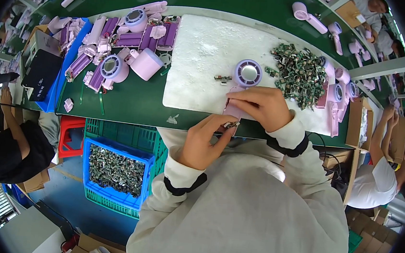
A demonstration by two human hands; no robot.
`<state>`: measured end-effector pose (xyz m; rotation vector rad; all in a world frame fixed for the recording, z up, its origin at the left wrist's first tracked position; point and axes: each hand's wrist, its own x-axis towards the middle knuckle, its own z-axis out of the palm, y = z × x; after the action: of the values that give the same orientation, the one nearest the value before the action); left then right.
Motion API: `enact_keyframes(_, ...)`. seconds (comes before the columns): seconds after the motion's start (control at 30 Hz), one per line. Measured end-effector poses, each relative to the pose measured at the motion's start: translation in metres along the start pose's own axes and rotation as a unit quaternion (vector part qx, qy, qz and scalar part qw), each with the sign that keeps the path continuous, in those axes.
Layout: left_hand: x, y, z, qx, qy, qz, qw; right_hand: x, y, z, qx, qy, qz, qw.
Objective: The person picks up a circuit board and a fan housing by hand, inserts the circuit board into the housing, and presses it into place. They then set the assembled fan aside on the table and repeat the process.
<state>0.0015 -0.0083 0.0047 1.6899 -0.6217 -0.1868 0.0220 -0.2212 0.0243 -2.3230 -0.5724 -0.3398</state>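
Observation:
A pink handheld fan lies on the white foam sheet [205,45], its round lilac head [248,73] pointing away from me and its handle [233,109] toward the table's front edge. My right hand [265,109] is closed on that handle, thumb and fingers pressed together. At the handle's near end, my left hand [204,141] pinches a small circuit board [232,125]. Fingers hide part of both handle and board. Left of the fan head lies another small circuit board [223,78]. A heap of green circuit boards [299,75] sits to the right.
Left of the sheet are piled purple and pink fan parts [143,37], beside a blue bin [68,69]. More fans [339,92] stand at right, near a shelf post [386,68]. Below the table, a blue crate [147,174] holds many boards. Other people sit on both sides.

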Motion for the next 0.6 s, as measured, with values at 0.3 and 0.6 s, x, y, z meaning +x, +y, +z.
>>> enact_keyframes(0.3,-0.004,-0.008,0.004,-0.110,0.076,-0.113,0.985,0.000,-0.020,-0.002,-0.002,-0.041,0.166,0.985)
enact_keyframes(0.6,0.016,-0.017,0.002,-0.113,0.172,-0.100,0.973,-0.001,-0.003,-0.002,0.055,-0.057,0.072,0.994)
